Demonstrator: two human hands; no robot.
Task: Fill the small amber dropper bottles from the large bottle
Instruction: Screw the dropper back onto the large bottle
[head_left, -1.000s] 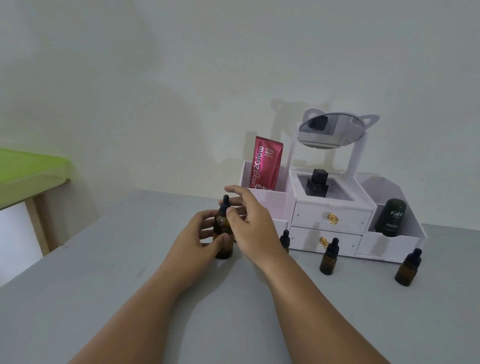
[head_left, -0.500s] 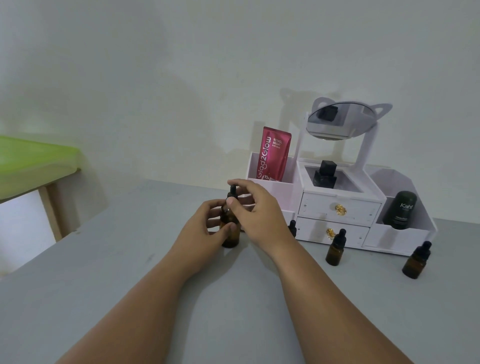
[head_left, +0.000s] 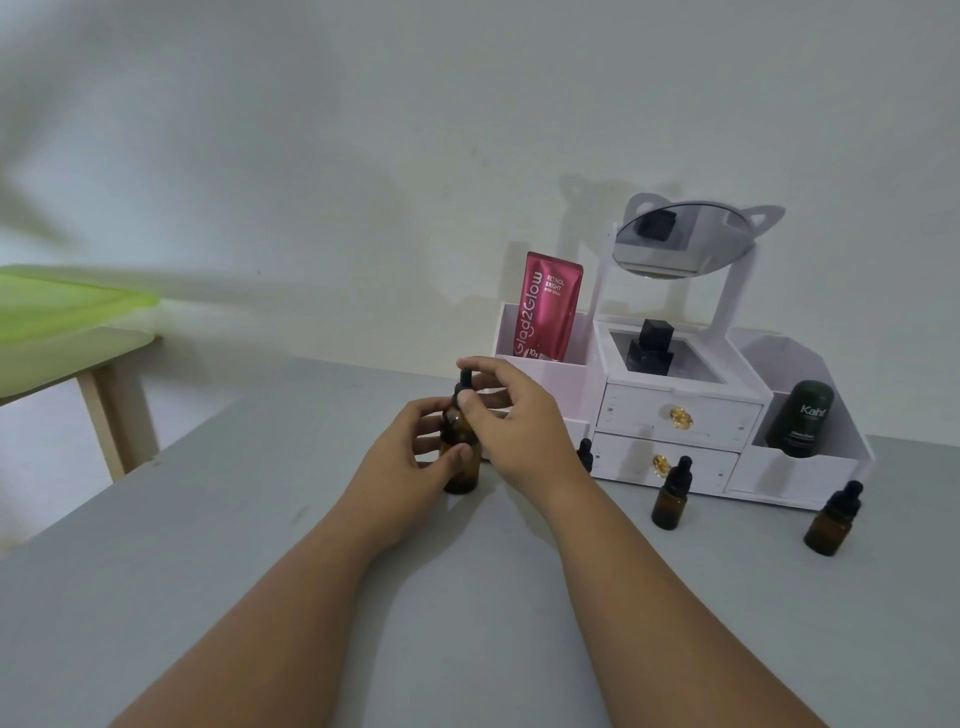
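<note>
Wrapping large bottle, left grip, right grip pinching cap

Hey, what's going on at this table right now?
A person's left hand grips an amber dropper bottle standing on the grey table, while the right hand pinches its black cap, which is on. Three smaller capped amber bottles stand untouched in front of the white organizer.
</note>
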